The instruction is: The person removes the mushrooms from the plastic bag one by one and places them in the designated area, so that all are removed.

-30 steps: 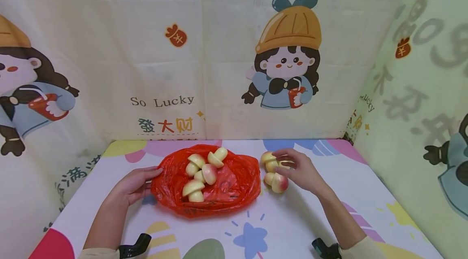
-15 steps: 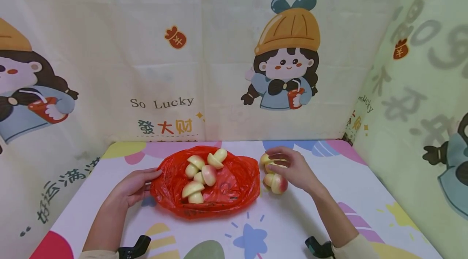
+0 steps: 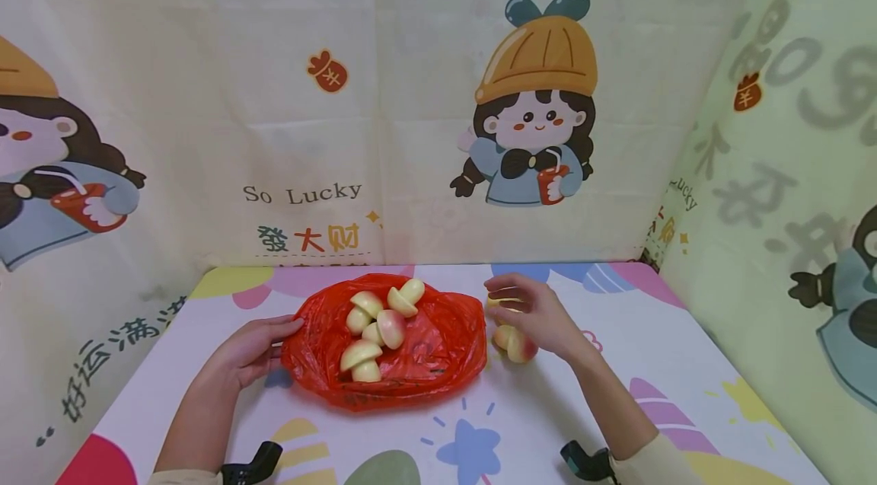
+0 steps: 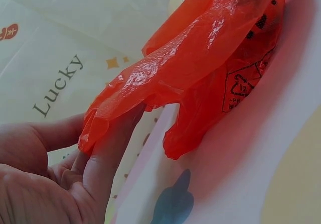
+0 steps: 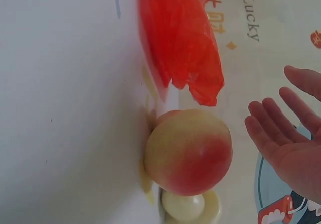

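A red plastic bag (image 3: 432, 386) lies open on the table, with several toy mushrooms (image 3: 361, 355) inside, cream-stemmed with yellowish or pink caps. My left hand (image 3: 247, 352) pinches the bag's left edge between thumb and fingers; the left wrist view shows the bag film (image 4: 150, 78) stretched out from that grip. To the right of the bag, my right hand (image 3: 537, 317) hovers with relaxed, spread fingers and holds nothing. Under it lies a pink-tinged mushroom (image 3: 517, 346), its cap (image 5: 190, 151) large in the right wrist view. Behind that one, another pale mushroom (image 5: 183, 206) is mostly covered by the hand in the head view.
The table (image 3: 384, 432) has a white cover printed with coloured shapes. Cloth walls (image 3: 411, 165) with cartoon figures and lettering enclose it at the back and both sides. A black device (image 3: 253, 464) is strapped at each wrist.
My right hand has moved a little left, toward the bag, over the loose mushrooms. The left hand keeps its grip in place, and the bag and its contents have not moved.
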`<state>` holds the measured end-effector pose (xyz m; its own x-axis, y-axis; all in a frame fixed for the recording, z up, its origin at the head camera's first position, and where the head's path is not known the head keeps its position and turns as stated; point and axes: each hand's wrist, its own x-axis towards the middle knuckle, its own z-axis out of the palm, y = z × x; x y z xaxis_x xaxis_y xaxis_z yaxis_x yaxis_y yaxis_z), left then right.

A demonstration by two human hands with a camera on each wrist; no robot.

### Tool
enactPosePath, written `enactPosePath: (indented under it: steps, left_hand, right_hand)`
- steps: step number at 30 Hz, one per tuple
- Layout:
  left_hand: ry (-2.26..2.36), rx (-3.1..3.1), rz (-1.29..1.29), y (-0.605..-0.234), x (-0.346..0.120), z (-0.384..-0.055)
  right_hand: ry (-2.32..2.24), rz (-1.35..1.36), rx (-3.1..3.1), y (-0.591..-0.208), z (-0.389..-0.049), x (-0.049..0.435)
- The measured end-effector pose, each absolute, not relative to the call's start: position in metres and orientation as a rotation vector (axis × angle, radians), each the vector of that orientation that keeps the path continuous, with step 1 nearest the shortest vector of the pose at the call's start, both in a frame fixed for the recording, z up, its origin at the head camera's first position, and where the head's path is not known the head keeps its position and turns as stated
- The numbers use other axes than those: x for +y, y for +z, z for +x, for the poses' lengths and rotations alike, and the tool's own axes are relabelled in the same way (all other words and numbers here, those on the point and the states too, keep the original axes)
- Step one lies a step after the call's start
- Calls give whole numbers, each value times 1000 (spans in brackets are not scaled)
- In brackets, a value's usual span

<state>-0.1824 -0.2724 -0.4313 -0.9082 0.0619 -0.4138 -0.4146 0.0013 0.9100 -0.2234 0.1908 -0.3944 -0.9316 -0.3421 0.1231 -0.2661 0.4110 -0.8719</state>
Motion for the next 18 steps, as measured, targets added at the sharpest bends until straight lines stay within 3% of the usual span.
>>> enactPosePath:
  steps: [18]
  left_hand:
    - [1969,1949,-390,-427,-271,-181]
  right_hand:
    - [-1583,-648,2527,-395,-222,162]
